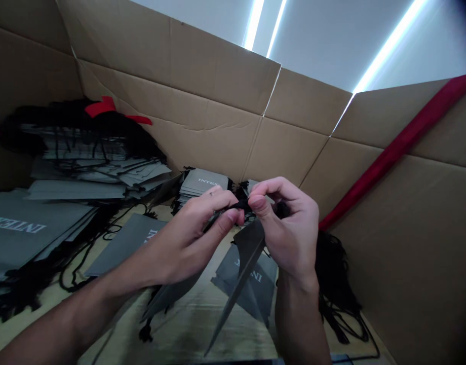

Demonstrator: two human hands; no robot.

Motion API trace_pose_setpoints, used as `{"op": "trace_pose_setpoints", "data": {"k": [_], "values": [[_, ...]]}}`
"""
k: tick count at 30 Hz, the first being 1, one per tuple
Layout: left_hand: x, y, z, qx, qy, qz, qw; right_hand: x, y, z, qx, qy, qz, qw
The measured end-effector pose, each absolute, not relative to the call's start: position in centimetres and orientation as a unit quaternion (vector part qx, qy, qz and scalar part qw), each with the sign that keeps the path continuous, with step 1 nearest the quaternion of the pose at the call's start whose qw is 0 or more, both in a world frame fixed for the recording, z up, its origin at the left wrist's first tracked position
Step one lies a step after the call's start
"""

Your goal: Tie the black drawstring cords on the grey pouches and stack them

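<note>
In the middle of the head view, my left hand (pixel 191 235) and my right hand (pixel 289 225) meet in a close pinch. A short stretch of black cord (pixel 241 204) runs between their fingertips. My left fingers are closed on the edge of a grey drawstring bag (pixel 250 241), whose thin panels hang below the hands. The right thumb and forefinger grip the cord, and a dark bunch of it shows inside that palm. The exact knot or opening is hidden by the fingers. Below lies another grey bag (pixel 256 276) with white INTEX lettering.
Stacked grey bags (pixel 20 223) with black cords fill the left side, a red strip (pixel 102 106) on the far pile. A smaller stack (pixel 202 182) stands behind my hands. Black cords (pixel 334 274) lie at right. Cardboard walls (pixel 202 137) enclose the table; a dark red band (pixel 396 152) crosses one.
</note>
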State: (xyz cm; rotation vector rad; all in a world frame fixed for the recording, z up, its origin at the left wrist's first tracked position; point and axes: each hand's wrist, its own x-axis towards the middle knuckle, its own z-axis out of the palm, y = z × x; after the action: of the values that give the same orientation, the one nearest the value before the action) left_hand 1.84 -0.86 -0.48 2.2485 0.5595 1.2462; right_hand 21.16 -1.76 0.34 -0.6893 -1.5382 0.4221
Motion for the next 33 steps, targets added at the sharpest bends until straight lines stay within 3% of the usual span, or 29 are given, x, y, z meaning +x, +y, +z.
{"op": "trace_pose_setpoints", "data": {"k": [8, 18, 26, 33], "values": [[1.0, -0.2, -0.5, 0.858, 0.143, 0.437, 0.23, 22.5, -1.6, 0.2, -0.251, -0.741, 0.27, 0.562], [1.7, -0.5, -1.1, 0.891, 0.148, 0.39, 0.182, 22.8, -1.4, 0.1, -0.232, -0.755, 0.282, 0.545], [1.7, -1.6, -0.8, 0.901, 0.079, 0.4, 0.151, 22.7, -0.3, 0.1, -0.175, -0.705, 0.437, 0.53], [1.5, -2.0, -0.4, 0.885, 0.092, 0.427, 0.158, 22.3, 0.1, -0.2, -0.15, -0.683, 0.484, 0.526]]}}
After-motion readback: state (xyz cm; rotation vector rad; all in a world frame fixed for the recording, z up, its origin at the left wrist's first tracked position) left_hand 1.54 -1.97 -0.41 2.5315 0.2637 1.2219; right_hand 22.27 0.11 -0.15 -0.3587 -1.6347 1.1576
